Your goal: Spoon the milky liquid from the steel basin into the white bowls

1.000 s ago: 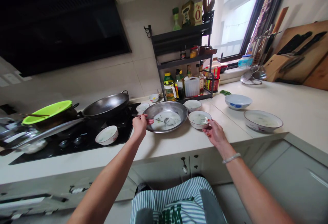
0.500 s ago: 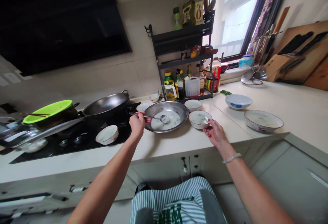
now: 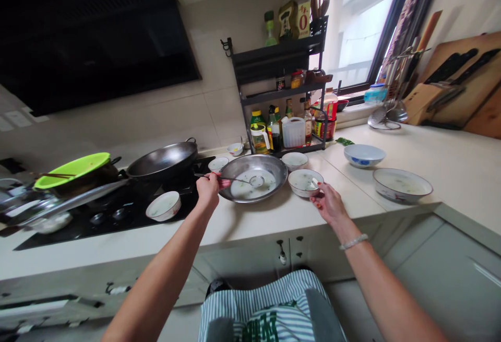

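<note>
My left hand (image 3: 208, 188) is closed around the handle of a metal ladle (image 3: 235, 179). The ladle's scoop rests in whitish soup with green bits, inside a wide steel basin (image 3: 278, 167). Just right of the basin, my right hand (image 3: 327, 201) grips the near right side of a small white bowl (image 3: 300, 191) of the same soup. Its thumb is at the rim and its fingers are lower on the side. A small white piece shows by the thumb tip; what it is I cannot make out.
Other filled bowls stand behind the basin (image 3: 294, 166), on the stove edge (image 3: 163, 212) and at right (image 3: 403, 193). A blue-patterned bowl (image 3: 364, 160) is nearby. A wok (image 3: 164, 160) and a green colander (image 3: 74, 169) occupy the stove. A black condiment rack (image 3: 279, 96) stands behind.
My left hand has shifted slightly left with the ladle, whose scoop moved left through the soup and then back right. My right hand stays on the small bowl.
</note>
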